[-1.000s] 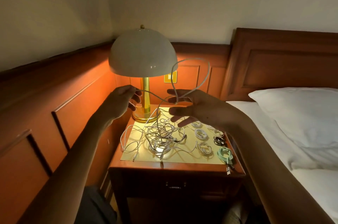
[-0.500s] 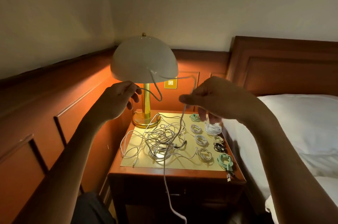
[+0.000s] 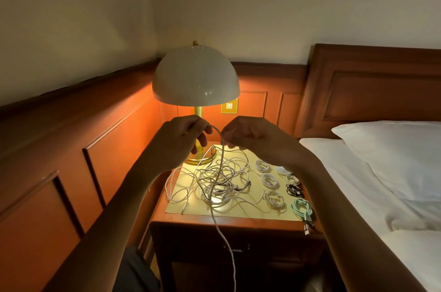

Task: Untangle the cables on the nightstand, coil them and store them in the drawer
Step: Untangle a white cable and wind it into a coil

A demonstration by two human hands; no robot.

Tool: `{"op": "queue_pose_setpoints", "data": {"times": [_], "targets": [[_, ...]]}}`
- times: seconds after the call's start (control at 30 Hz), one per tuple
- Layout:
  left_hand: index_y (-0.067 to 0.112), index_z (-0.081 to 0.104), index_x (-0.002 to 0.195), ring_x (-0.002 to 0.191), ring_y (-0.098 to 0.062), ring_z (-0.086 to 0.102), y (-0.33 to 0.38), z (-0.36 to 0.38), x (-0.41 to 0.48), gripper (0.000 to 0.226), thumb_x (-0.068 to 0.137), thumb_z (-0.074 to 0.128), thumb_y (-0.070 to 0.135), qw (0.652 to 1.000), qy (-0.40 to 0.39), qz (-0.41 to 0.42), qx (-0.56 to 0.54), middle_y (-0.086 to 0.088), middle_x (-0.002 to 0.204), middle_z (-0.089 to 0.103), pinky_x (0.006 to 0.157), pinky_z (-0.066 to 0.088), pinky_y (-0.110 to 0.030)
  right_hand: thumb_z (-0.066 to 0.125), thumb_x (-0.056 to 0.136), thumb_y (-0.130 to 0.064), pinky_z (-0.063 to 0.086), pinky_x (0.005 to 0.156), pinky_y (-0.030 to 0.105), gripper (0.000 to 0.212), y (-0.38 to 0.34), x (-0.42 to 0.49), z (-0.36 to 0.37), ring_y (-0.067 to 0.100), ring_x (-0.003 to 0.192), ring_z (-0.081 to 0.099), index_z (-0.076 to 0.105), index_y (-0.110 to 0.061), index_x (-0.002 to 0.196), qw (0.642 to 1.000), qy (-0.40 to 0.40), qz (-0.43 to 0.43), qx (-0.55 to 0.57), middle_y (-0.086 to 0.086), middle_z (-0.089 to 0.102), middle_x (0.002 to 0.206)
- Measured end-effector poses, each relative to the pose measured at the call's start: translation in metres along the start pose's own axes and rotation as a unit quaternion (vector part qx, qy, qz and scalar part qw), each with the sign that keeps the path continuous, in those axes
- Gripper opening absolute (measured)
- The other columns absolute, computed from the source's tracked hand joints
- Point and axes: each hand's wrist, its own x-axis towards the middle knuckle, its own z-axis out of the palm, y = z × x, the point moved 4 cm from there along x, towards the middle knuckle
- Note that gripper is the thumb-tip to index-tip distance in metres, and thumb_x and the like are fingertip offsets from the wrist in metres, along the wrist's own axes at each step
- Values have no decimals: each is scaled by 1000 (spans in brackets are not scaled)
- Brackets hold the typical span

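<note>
The white cable [image 3: 224,244] hangs near-vertical past the drawer [image 3: 262,242] front, rising over the tangle [image 3: 222,179] on the worktop [image 3: 250,213] to the hands above it. The left hand [image 3: 181,139] fingers curl round it, the right hand [image 3: 253,136] fingers pinch it just beside, nearer the hanging run

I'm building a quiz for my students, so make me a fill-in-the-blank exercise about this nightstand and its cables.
1. Both the left hand and the right hand hold one pale cable in front of the ____ with the dome shade.
2. The mint-green coil lies at the nightstand's front ____ corner.
3. The next coil behind it is ____ in colour.
Missing words: lamp; right; black.
</note>
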Motion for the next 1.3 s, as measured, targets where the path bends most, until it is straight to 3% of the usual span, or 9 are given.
{"op": "queue_pose_setpoints", "data": {"times": [0.17, 0.3, 0.43, 0.77, 0.83, 0.9, 0.97, 1.1, 1.3], "targets": [[27, 66, 93, 61, -14, 64, 0, 2, 0, 29, 107, 41, 29, 997, 64, 25, -24, 10, 73, 69, 63, 51, -34, 59, 100, -21, 57, 92, 46, 23, 15, -2, 16, 29, 96, 71, 65, -4, 113, 981, -58, 41, 179, 13, 73, 96], [20, 68, 100, 78, -13, 69, -6, 15, -1, 23, 106, 45, 23, 989, -61, -45, -124, 6, 86, 74, 71, 51, -33, 52, 103, -12, 58, 80, 41, 20, 23, 2, 9, 24, 77, 68, 67, -6, 91, 981, 51, 18, 186, 12, 67, 78], [12, 74, 92, 89, -18, 73, 3, 32, -15, 18, 91, 57, 18, 886, -287, -117, -345, -9, 95, 76, 75, 58, -26, 58, 100, -17, 45, 54, 31, 17, 16, 6, -2, 22, 52, 55, 74, -14, 95, 988, 107, -78, 82, 13, 60, 63], [-6, 67, 104, 91, -27, 75, -13, 63, 14, 23, 93, 48, 2, 637, -12, -191, -747, -17, 98, 74, 71, 62, -29, 52, 104, -21, 27, 44, 23, 23, 55, -14, 61, 11, 45, 30, 73, -15, 109, 965, 130, 60, 222, 11, 34, 63], [-4, 61, 109, 96, -27, 74, -28, 70, 19, 20, 100, 44, 0, 720, 54, -154, -674, -17, 100, 74, 77, 61, -29, 53, 103, -21, 30, 45, 23, 22, 57, -20, 70, 7, 43, 33, 74, -14, 106, 981, 107, 63, 149, 9, 38, 57], [-1, 62, 114, 103, -23, 72, -42, 69, 19, 23, 105, 43, 7, 905, 116, -36, -408, -13, 105, 73, 87, 58, -31, 56, 101, -28, 38, 55, 27, 23, 53, -24, 71, 7, 48, 45, 77, -21, 98, 996, 87, 35, -9, 2, 53, 55], [3, 65, 114, 101, -11, 70, -48, 73, 10, 25, 106, 44, 15, 983, 89, 116, -108, -6, 106, 73, 89, 58, -30, 57, 99, -32, 42, 63, 28, 22, 45, -25, 56, 5, 55, 54, 78, -24, 95, 987, 93, 24, -128, -4, 61, 58], [5, 65, 90, 75, -11, 67, -49, 84, -6, 27, 105, 44, 12, 977, -113, 100, -150, -1, 78, 68, 73, 52, -23, 63, 95, -35, 51, 69, 34, 17, 30, -20, 12, 8, 69, 63, 79, -29, 94, 965, 132, -21, -224, -5, 75, 82], [5, 74, 94, 69, -14, 68, -39, 66, -17, 16, 91, 64, 18, 777, -243, -63, -578, -3, 76, 67, 65, 56, -22, 65, 95, -24, 36, 50, 13, 14, 38, -17, 19, 1, 48, 47, 79, -20, 94, 979, 174, 3, 108, -14, 62, 58]]}}
